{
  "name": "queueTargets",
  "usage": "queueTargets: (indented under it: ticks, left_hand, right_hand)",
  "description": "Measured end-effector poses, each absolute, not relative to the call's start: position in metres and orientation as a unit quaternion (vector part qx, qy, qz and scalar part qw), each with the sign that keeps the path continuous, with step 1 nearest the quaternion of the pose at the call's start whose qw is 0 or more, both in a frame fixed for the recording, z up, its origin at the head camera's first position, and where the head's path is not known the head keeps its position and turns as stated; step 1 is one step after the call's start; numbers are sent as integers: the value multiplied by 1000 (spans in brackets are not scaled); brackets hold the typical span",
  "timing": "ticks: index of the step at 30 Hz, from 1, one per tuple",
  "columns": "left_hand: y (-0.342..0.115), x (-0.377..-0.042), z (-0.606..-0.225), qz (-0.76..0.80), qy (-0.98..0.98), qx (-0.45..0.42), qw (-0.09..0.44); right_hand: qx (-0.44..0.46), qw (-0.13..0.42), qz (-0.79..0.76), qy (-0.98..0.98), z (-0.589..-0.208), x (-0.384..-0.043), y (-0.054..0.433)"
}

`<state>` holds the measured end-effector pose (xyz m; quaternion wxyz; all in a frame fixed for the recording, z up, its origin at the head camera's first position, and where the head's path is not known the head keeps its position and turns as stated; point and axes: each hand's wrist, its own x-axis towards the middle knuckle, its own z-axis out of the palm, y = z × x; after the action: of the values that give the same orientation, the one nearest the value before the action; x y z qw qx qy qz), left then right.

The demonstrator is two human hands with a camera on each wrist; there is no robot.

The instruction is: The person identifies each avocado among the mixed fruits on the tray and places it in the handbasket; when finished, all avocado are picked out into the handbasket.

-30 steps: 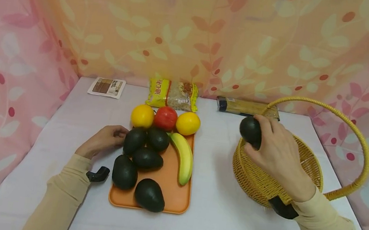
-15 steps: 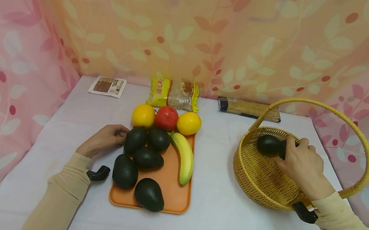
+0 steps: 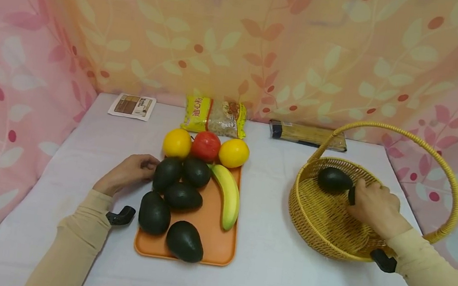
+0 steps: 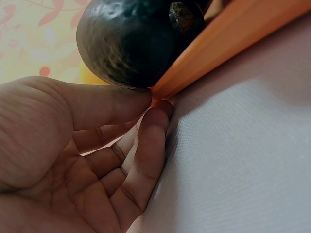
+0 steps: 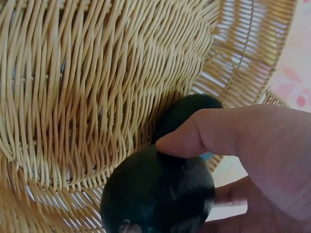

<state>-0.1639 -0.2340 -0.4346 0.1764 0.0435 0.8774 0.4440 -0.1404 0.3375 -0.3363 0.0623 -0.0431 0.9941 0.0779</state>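
In the head view my right hand (image 3: pixel 377 206) is inside the yellow wicker basket (image 3: pixel 301 218), holding a dark avocado (image 3: pixel 351 195) mostly hidden behind the fingers. The right wrist view shows that avocado (image 5: pixel 158 194) under my thumb, low against the woven floor. Another avocado (image 3: pixel 335 180) lies beside it in the basket. My left hand (image 3: pixel 131 174) pinches the left rim of the orange tray (image 4: pixel 214 56) between thumb and fingers. Just above the thumb sits an avocado (image 4: pixel 136 41). Several avocados (image 3: pixel 184 196) and a banana (image 3: pixel 227 197) lie on the tray.
Along the tray's far end are a yellow fruit (image 3: pixel 177 143), a red fruit (image 3: pixel 206 146) and a second yellow fruit (image 3: pixel 234 153). Behind stand a yellow food packet (image 3: pixel 215 117), a flat white packet (image 3: pixel 132 107) and a long packet (image 3: pixel 309 135). The basket's tall handle (image 3: pixel 418 140) arches overhead.
My right hand has carried its avocado rightward from above the basket's rim and lowered it inside, uncovering the other avocado there. The left hand stays at the tray's edge.
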Motion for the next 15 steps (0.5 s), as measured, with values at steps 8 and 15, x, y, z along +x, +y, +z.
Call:
queueTargets:
  ticks: [8,15]
  left_hand:
    - [-234,-164,-433,444,877,44,180]
    - [-235,-166,-436,442,878,38,179]
  right_hand:
    - [-63,109,65,990,-341,-155,344]
    - [-37,155,52,986,-345,-165,343]
